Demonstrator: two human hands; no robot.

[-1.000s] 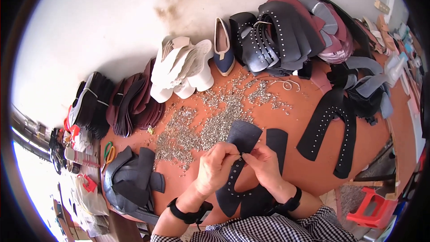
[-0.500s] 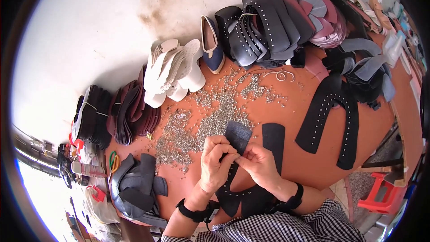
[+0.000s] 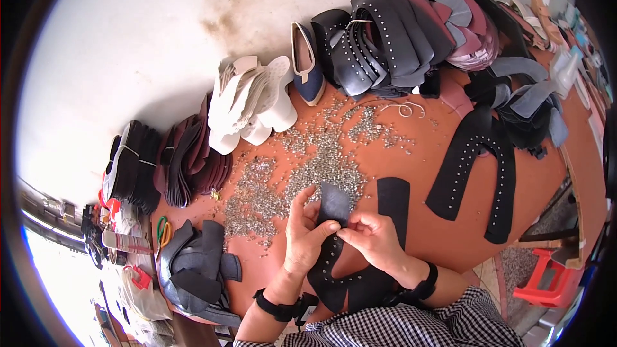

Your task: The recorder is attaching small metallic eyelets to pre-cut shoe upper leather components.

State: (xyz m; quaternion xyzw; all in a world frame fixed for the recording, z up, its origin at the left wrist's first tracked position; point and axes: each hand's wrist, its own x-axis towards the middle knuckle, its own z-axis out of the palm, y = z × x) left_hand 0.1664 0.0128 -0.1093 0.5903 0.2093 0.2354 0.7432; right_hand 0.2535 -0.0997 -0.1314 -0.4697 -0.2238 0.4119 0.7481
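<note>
Both my hands grip one arm of a black U-shaped shoe upper piece (image 3: pixel 334 202) over the table. Its bend, with a row of small studs or eyelets, lies below my hands, and its other arm stretches up to the right. My left hand (image 3: pixel 305 234) pinches the inner edge between thumb and fingers, the index finger raised beside the piece. On the other edge, my right hand (image 3: pixel 373 241) has its thumb and fingertips closed, nearly touching the left thumb. Anything small between the fingertips is hidden. Loose silver studs (image 3: pixel 321 170) lie heaped just beyond.
A finished-looking studded black upper (image 3: pixel 479 148) lies to the right. Dark uppers (image 3: pixel 205 263) are piled at left beside scissors (image 3: pixel 165 234). Along the wall stand maroon pieces (image 3: pixel 189 160), white pieces (image 3: pixel 250 103), a navy shoe (image 3: pixel 308 67) and studded black uppers (image 3: pixel 385 38). A red stool (image 3: pixel 549 283) stands lower right.
My left hand has loosened its curled grip, raising the index finger and showing the thumb on the piece. The upper's tip has tilted and shifted slightly left and down.
</note>
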